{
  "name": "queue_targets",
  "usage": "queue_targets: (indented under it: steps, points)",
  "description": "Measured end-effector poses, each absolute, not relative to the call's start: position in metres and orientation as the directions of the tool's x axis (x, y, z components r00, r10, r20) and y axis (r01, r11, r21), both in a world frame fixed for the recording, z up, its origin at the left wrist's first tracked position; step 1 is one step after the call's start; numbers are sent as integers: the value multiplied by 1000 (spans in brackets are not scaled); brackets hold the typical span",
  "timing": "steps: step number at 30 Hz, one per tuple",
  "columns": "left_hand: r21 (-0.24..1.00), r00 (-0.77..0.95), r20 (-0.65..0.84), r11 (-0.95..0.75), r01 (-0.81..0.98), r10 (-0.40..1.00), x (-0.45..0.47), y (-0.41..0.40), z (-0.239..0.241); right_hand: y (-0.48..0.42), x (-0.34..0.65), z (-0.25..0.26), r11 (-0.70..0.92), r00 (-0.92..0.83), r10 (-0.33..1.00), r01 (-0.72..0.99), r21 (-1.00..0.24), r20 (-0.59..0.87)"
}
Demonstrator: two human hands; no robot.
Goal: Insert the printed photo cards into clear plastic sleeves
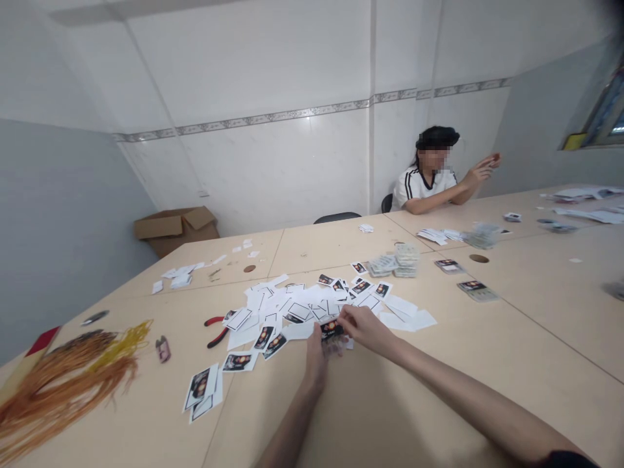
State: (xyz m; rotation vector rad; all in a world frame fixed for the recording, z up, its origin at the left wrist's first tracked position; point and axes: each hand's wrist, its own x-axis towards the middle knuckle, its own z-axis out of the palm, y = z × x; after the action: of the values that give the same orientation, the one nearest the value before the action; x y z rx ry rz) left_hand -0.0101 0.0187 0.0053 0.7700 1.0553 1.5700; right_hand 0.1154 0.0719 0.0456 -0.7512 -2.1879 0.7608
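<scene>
**Head view.** The left hand (316, 354) and the right hand (364, 327) met over the near part of the table (439, 390). Each was closed at the fingertips on one small printed card (331, 329). The card was held just above the tabletop, at the near edge of a loose heap of cards (297, 307), some lying face up and some showing white backs.

- A few stray cards (203, 390) lay apart, nearer and to the left.
- Red-handled pliers (214, 330) rested just beside the heap's left edge.
- A bundle of orange and yellow cords (68, 377) was spread along the table's left end.
- Beyond the heap stood neat stacks (397, 260) of cards.
- At the far side a seated co-worker (429, 182) held both hands raised (483, 169); what they gripped was too small to tell.
- An open cardboard box (175, 229) sat on the floor against the far wall.
</scene>
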Motion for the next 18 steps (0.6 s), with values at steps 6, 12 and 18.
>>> queue_targets:
  steps: [6,12,18]
  points:
    - [920,-289,12,-124,-373,957,-10,20,0,73,116,45,674,-597,687,312,-669,414]
    - [942,-315,46,-146,-304,948,-12,21,-5,75,114,43,676,-594,690,323,-662,414]
    - [955,-326,78,-164,-245,942,-11,19,-1,75,114,41,680,-580,693,328,-655,429]
